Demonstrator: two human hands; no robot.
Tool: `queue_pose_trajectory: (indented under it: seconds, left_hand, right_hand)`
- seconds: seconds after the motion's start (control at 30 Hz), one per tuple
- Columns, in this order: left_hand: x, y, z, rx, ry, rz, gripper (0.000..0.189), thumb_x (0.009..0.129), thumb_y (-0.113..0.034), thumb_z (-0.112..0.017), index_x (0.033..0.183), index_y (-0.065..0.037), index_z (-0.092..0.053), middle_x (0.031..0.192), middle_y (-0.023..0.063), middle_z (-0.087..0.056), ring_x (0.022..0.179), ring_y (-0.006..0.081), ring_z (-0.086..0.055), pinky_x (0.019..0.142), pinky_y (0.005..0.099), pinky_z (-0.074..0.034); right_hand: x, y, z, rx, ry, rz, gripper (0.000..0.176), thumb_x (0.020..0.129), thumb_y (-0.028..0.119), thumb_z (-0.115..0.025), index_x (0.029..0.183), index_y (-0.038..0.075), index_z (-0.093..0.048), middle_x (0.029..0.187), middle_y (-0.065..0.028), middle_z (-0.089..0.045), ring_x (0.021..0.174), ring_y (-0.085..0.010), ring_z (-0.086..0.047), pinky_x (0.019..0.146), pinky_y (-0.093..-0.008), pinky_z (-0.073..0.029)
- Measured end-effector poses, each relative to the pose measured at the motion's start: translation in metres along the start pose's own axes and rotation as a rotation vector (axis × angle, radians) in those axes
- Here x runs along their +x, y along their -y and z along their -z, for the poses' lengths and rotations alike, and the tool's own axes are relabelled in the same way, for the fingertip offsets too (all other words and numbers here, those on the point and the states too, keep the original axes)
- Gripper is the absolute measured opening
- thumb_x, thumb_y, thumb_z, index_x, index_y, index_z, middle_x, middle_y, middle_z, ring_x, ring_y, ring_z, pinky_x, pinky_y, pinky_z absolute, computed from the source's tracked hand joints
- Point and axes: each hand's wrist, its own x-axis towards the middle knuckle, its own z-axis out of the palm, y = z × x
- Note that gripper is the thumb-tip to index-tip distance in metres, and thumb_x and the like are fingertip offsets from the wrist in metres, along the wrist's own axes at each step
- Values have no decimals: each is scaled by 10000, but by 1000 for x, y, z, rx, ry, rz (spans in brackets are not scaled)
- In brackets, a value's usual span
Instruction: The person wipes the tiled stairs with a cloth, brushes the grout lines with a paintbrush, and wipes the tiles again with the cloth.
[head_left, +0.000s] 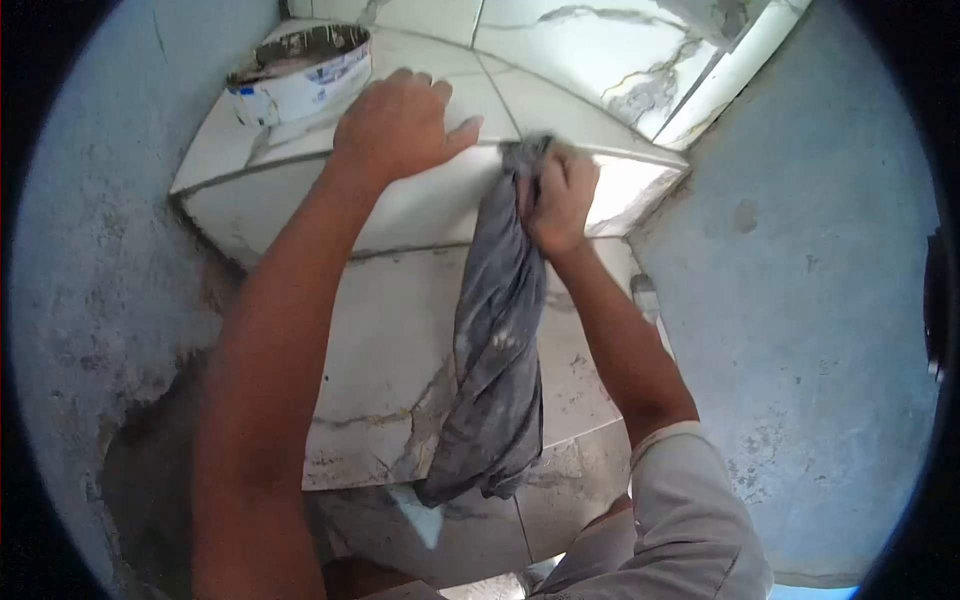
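Note:
My right hand (563, 200) is closed around the bunched upper end of a grey cloth (495, 340). Its fingers press the cloth against the front edge of a marble-patterned tiled step (420, 210). The rest of the cloth hangs down in twisted folds over the lower tile, marked with pale smudges. My left hand (400, 125) rests on top of the same step, thumb stretched away from the fingers, with nothing visible in it. Just beyond that hand stands a white cut-down bucket (305, 80), its inside coated with dark residue; the contents are partly hidden.
Rough blue-grey walls (790, 300) close in on both sides. A lower tiled step (385, 350) lies beneath the cloth, with more floor tile (575, 475) below. What looks like a brush (645, 295) is at the right wall, partly hidden by my forearm.

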Motion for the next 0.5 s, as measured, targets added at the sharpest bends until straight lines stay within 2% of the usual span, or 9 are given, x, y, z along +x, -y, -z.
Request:
queue_pose_trajectory:
  seconds: [0.03,0.1,0.17,0.2,0.23,0.3,0.33,0.43,0.5]
  left_hand:
    - [-2,0,-2,2,19,-20,553,870,-502,-548,1000,24,-656,984,220,-641,958,358,-619,838,455,-509]
    - [-3,1,-8,25,-56,22,546,865,-499,-554,997,20,-659,975,216,-641,957,352,-623,827,455,-512]
    - [-4,-1,-5,-2,-24,27,542,862,-494,-566,1010,20,-657,973,215,-645,959,350,-624,832,451,-513]
    - [0,-1,1,2,-43,32,542,862,-494,-566,1010,20,-657,973,215,-645,959,350,-624,832,451,-513]
    - [-2,-3,2,-11,-19,33,542,863,-493,-568,1013,20,-657,969,215,-646,962,349,-623,835,450,-514]
    - [-4,-1,-3,-19,12,47,542,864,-492,-569,1016,21,-657,965,214,-647,966,349,-622,838,449,-514]
    - [-6,-1,-6,-12,7,29,544,863,-496,-568,1013,19,-658,960,213,-647,968,349,-621,839,451,-515]
    - [-5,-2,-5,18,-68,24,521,857,-491,-577,974,9,-662,922,206,-644,960,347,-620,829,457,-518]
    - [-3,-1,2,-1,8,18,513,857,-488,-580,960,9,-659,911,204,-641,945,349,-620,817,456,-521]
  right_hand:
    - [3,-1,-8,47,-82,20,297,682,63,-734,941,29,-594,991,-155,-570,859,-346,-520,732,-457,-388]
    - [-38,-11,-28,-24,-118,71,243,658,124,-728,879,91,-632,910,-101,-570,763,-305,-528,674,-451,-384]
    - [-70,-12,-23,49,104,233,228,658,116,-730,854,81,-621,920,-95,-575,755,-296,-524,671,-447,-380]
    - [-59,-13,-16,55,113,258,174,686,139,-699,829,89,-614,929,-95,-577,746,-286,-520,650,-436,-364]
    - [-38,-8,-8,51,118,247,174,686,139,-699,829,89,-614,929,-95,-577,746,-286,-520,650,-436,-364]
    - [7,-5,-5,-83,33,-52,113,712,175,-656,803,117,-624,929,-87,-580,750,-273,-520,643,-428,-358]
    - [-13,-3,-6,-81,52,-72,113,712,175,-656,803,117,-624,929,-87,-580,750,-273,-520,643,-428,-358]
    - [-60,-17,-27,65,188,83,130,691,189,-643,798,121,-612,907,-94,-581,765,-291,-522,626,-421,-342]
    - [-56,-17,-26,26,60,198,177,680,194,-649,840,122,-627,900,-87,-581,760,-293,-519,623,-418,-340]
